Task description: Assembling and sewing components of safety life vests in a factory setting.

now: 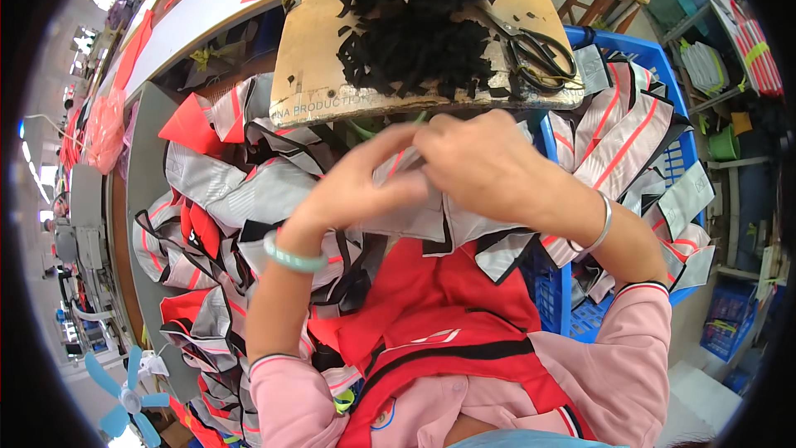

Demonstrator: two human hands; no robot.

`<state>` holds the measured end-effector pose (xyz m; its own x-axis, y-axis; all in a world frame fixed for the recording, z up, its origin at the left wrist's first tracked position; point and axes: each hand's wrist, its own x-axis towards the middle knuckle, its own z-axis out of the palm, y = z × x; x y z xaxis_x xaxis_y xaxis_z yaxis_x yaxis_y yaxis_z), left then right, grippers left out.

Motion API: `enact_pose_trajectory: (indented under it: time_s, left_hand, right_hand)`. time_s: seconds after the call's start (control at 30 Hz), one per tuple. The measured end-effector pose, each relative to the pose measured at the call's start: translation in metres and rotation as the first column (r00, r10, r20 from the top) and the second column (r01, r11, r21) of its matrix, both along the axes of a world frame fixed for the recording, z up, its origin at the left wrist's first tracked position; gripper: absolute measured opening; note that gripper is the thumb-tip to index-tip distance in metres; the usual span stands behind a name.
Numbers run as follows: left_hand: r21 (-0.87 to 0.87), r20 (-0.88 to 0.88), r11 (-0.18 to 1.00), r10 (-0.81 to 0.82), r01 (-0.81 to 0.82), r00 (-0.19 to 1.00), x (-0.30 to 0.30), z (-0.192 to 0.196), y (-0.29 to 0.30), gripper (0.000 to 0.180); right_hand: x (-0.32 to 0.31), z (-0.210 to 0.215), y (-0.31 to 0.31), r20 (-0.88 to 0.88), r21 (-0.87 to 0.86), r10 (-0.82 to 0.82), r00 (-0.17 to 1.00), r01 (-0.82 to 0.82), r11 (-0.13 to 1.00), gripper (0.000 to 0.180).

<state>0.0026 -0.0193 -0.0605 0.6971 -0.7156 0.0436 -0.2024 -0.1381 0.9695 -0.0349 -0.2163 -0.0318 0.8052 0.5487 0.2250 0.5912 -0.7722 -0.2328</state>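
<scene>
I see the grey piece just below and partly behind the two hands, over the red apron. The right hand is curled and seems to pinch its upper part, though the fingertips are hidden. The left hand is blurred, thumb parted from the fingers; I cannot tell whether it grips any cloth.

This piece looks partway handled. Black scraps on the tabletop beyond the hands, beside the scissors, suggest much snipping is done. Plenty more pieces lie in a heap left of the hands and in the basket to their right; which are finished, I can't say.

The piece's black-edged lower corner points toward the wearer. Its long axis is unclear, hidden by the hands.
</scene>
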Motion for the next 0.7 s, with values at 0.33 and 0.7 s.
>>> enact_pose_trajectory:
  time_s: [0.33, 0.7]
  left_hand:
    - [0.198, 0.317, 0.966, 0.097, -0.167, 0.943, 0.002, 0.072, 0.004, 0.025]
    - [0.437, 0.137, 0.892, 0.059, -0.113, 0.989, 0.108, 0.070, -0.007, 0.043]
  right_hand:
    - [0.008, 0.044, -0.057, -0.383, 0.470, -0.010, 0.924, 0.204, 0.859, 0.020]
    - [0.080, 0.019, -0.059, -0.286, 0.496, -0.173, 0.942, 0.301, 0.814, 0.028]
